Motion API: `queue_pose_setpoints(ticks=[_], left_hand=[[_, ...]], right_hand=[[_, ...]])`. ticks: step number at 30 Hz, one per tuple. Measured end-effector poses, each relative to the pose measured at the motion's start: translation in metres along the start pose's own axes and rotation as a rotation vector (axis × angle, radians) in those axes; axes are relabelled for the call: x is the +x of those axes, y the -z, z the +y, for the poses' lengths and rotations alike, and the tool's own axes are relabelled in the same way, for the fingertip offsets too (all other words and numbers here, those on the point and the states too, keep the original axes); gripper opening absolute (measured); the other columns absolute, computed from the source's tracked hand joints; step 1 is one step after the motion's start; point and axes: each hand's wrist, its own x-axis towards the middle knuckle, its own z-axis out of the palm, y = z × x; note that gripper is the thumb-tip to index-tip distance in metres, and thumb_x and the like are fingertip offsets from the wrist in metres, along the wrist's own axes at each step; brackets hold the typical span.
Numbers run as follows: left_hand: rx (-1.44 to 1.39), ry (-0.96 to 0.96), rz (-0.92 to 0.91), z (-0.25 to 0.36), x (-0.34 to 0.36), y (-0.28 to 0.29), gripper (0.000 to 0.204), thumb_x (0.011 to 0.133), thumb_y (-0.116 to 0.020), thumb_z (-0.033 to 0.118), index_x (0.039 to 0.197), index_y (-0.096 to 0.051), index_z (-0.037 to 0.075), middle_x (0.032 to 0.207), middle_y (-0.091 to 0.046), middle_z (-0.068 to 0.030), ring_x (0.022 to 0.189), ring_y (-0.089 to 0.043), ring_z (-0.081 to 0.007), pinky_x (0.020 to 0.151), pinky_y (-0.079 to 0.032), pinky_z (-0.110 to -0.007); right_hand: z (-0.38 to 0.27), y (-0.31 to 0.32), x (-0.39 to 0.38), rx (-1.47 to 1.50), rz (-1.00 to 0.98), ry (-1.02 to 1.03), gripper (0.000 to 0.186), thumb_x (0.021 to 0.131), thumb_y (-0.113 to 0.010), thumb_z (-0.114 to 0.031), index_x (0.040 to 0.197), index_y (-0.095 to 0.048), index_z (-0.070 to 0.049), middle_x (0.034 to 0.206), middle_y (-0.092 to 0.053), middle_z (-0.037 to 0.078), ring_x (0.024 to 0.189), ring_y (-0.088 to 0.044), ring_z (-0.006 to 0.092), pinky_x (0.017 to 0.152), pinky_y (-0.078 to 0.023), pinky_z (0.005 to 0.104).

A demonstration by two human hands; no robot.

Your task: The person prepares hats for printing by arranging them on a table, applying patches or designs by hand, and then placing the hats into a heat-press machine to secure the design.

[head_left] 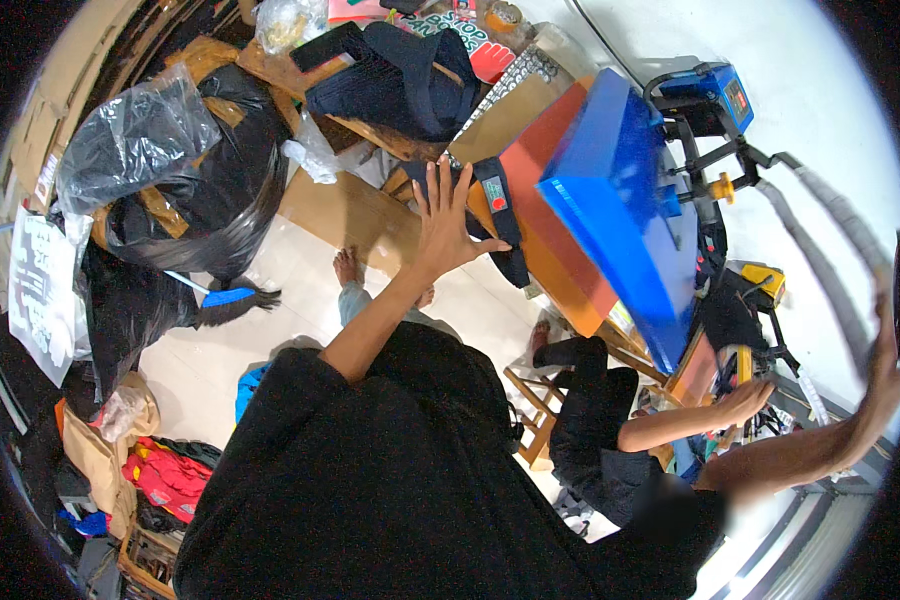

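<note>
My left hand [440, 215] is open, fingers spread, over a black fabric piece [513, 255] with a small label, on an orange-brown board at the near end of the press. The press has a tilted blue upper plate [610, 200], a red-orange pad [535, 150] and a blue control box [700, 100] on a black frame. At the far right, my right hand [880, 340] is closed on the press's long grey-wrapped lever handle, partly in shadow near the rim. Whether the left fingertips touch the fabric, I cannot tell.
A seated co-worker [590, 430] in black is at lower right, a hand [745, 400] near tools. Black plastic-wrapped bundles [170, 170], a blue broom [228, 297] and red clothing [165, 475] line the left. A cardboard sheet [330, 210] lies ahead; dark fabric [390, 80] is piled behind it.
</note>
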Motion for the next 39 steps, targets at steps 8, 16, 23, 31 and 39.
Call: queue_pose_setpoints(ticks=[8,16,23,31,39], left_hand=[[-0.041,-0.009,0.039,-0.009,0.001,-0.002,0.139,0.052,-0.083,0.069,0.155,-0.018,0.004,0.160,-0.002,-0.0301,0.149,0.004,-0.0478,0.112,0.003,-0.069],[-0.091,0.003,0.028,-0.012,0.005,-0.005,0.143,0.050,-0.084,0.070,0.155,-0.014,0.003,0.161,0.000,-0.0293,0.149,0.004,-0.0478,0.112,0.004,-0.069],[-0.175,-0.112,-0.094,-0.045,-0.005,0.006,0.126,0.067,-0.079,0.051,0.154,-0.007,-0.004,0.160,-0.002,-0.0308,0.149,0.002,-0.0471,0.117,0.002,-0.062],[-0.727,-0.252,-0.006,0.095,0.023,0.088,0.083,0.074,-0.066,0.017,0.146,-0.028,-0.001,0.146,-0.033,-0.0231,0.132,-0.035,-0.0397,0.112,-0.025,-0.050],[-0.406,-0.509,-0.326,0.223,0.059,0.028,0.065,0.091,-0.059,0.045,0.143,-0.046,0.007,0.154,-0.032,-0.0231,0.149,-0.018,-0.0370,0.119,-0.013,-0.059]], right_hand=[[-0.137,-0.095,-0.111,0.622,-0.609,-0.118,0.032,0.080,-0.083,-0.022,0.088,-0.065,0.004,0.073,-0.069,0.010,0.062,-0.066,0.0194,0.059,-0.053,0.0329],[-0.184,-0.137,-0.114,0.768,-0.881,-0.155,0.030,0.073,-0.084,-0.018,0.087,-0.067,0.002,0.072,-0.068,0.013,0.066,-0.067,0.0216,0.063,-0.051,0.0364],[-0.195,-0.174,-0.120,0.914,-0.817,-0.002,0.022,0.073,-0.080,-0.011,0.077,-0.063,0.002,0.062,-0.062,0.005,0.057,-0.058,0.0112,0.053,-0.046,0.0316],[-0.196,-0.190,-0.119,0.737,-0.875,-0.028,0.027,0.069,-0.076,-0.018,0.089,-0.071,-0.001,0.073,-0.070,0.015,0.067,-0.071,0.0244,0.064,-0.053,0.0370],[-0.182,-0.236,-0.115,0.707,-0.935,0.084,0.034,0.072,-0.080,-0.028,0.085,-0.070,0.002,0.073,-0.069,0.017,0.064,-0.067,0.0268,0.066,-0.054,0.0396]])
